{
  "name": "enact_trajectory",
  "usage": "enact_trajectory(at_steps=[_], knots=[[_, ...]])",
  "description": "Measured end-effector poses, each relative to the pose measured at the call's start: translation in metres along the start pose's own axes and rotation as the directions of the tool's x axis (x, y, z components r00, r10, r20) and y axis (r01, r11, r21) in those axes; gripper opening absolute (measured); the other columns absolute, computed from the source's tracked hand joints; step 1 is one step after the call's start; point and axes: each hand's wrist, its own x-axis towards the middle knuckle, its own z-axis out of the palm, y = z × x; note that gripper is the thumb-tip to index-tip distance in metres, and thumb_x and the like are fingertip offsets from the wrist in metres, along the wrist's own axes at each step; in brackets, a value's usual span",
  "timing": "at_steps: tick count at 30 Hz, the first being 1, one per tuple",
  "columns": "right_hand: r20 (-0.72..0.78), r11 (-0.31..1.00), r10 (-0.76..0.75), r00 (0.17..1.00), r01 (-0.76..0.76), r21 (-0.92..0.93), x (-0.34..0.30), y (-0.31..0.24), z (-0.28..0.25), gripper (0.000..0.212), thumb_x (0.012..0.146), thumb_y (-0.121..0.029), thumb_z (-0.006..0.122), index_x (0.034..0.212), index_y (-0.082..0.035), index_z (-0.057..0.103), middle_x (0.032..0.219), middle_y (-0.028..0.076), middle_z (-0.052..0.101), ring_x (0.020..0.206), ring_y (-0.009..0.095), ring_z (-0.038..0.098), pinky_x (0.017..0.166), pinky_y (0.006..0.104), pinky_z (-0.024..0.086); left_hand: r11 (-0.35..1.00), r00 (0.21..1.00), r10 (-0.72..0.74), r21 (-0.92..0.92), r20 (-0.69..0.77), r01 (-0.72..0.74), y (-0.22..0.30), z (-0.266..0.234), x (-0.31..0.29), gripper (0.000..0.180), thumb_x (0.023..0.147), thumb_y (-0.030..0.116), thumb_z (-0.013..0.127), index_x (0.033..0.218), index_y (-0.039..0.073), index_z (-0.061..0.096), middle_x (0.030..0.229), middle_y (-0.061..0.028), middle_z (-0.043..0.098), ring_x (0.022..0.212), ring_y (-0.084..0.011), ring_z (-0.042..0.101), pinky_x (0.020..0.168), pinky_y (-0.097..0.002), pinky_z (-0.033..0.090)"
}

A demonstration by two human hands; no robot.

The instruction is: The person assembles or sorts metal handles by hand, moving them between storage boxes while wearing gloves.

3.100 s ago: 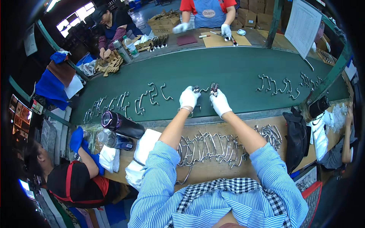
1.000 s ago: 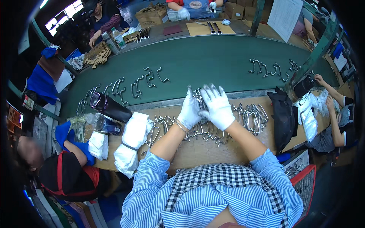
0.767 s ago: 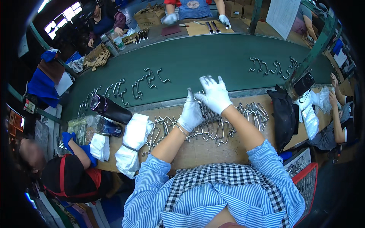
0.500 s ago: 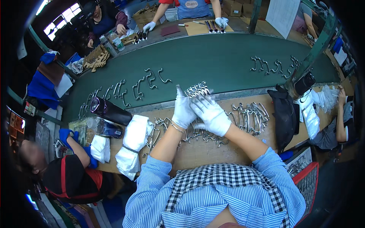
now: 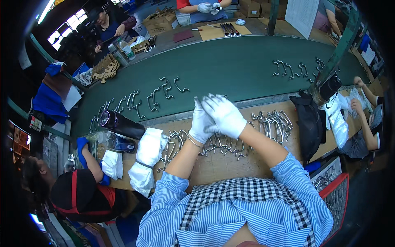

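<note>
Both my hands wear white gloves and meet over the far edge of the wooden bench [image 5: 214,164], next to the green conveyor belt [image 5: 230,66]. My left hand [image 5: 201,123] stands with fingers up against my right hand [image 5: 224,115], which lies over it. What they hold, if anything, is hidden between them. Just below them a row of bent metal hook parts [image 5: 230,145] lies across the bench. More of these parts sit on the belt in a left group [image 5: 158,94] and a far right group [image 5: 297,68].
A dark bottle [image 5: 121,124], a clear bottle [image 5: 112,142] and a rolled white cloth [image 5: 145,159] lie left of the parts. A black bag [image 5: 311,123] sits to the right, above a red crate [image 5: 334,190]. Other people work on my left [image 5: 78,193], on my right [image 5: 364,131] and across the belt.
My hands lifted a bundle of metal parts off the bench row and drew together at the belt's edge; the bundle, visible above my fingers half a second ago, is now covered.
</note>
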Motion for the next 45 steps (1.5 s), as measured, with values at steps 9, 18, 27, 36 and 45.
enact_trajectory(at_steps=[9,18,27,36,45], knots=[[0.021,0.988,-0.06,0.998,0.057,0.146,-0.063,-0.03,0.004,0.063,0.077,-0.038,0.071,0.127,-0.003,0.052,0.132,0.017,0.054,0.126,0.033,0.049,0.107,0.042,0.038,0.991,0.994,-0.091,-0.088,0.068,0.097,0.024,0.003,0.003,0.109,0.078,0.081,0.039,0.146,-0.003,0.023,0.147,-0.0316,0.029,0.136,-0.0476,0.03,0.111,-0.0597,0.025],[-0.173,0.719,0.608,0.775,-0.444,0.535,-0.077,-0.002,0.006,0.042,0.078,-0.015,0.074,0.116,-0.004,0.06,0.114,0.014,0.063,0.106,0.03,0.06,0.092,0.0368,0.048,0.986,0.993,-0.093,-0.131,0.07,0.101,0.038,0.005,-0.001,0.107,0.08,0.081,0.033,0.147,-0.003,0.024,0.149,-0.0296,0.027,0.137,-0.0471,0.028,0.111,-0.0632,0.021],[0.19,0.289,0.635,0.749,-0.458,0.841,-0.033,0.02,-0.002,0.079,0.077,-0.018,0.073,0.145,-0.005,0.036,0.128,0.019,0.056,0.11,0.02,0.059,0.097,0.0313,0.046,0.985,0.984,-0.135,-0.092,0.114,0.146,0.031,0.009,-0.007,0.104,0.082,0.08,0.032,0.146,-0.002,0.024,0.146,-0.029,0.033,0.132,-0.0466,0.037,0.11,-0.058,0.029],[0.146,0.344,0.629,0.763,-0.443,0.828,0.004,0.029,0.011,0.031,0.082,-0.013,0.068,0.109,0.002,0.062,0.096,0.009,0.068,0.089,0.013,0.062,0.082,0.0269,0.05,0.988,0.987,-0.154,0.034,0.039,0.153,0.019,0.023,-0.011,0.098,0.082,0.08,0.033,0.141,0.002,0.035,0.136,-0.0201,0.049,0.124,-0.0366,0.05,0.105,-0.0552,0.038],[0.219,0.127,0.701,0.679,-0.42,0.898,-0.008,0.031,0.015,0.049,0.095,-0.023,0.058,0.135,0.002,0.046,0.119,0.014,0.062,0.106,0.017,0.059,0.094,0.027,0.045,0.987,0.99,-0.134,-0.084,0.034,0.136,0.028,0.01,-0.011,0.099,0.081,0.078,0.039,0.14,-0.002,0.036,0.137,-0.0234,0.047,0.124,-0.0414,0.048,0.105,-0.0621,0.034]])
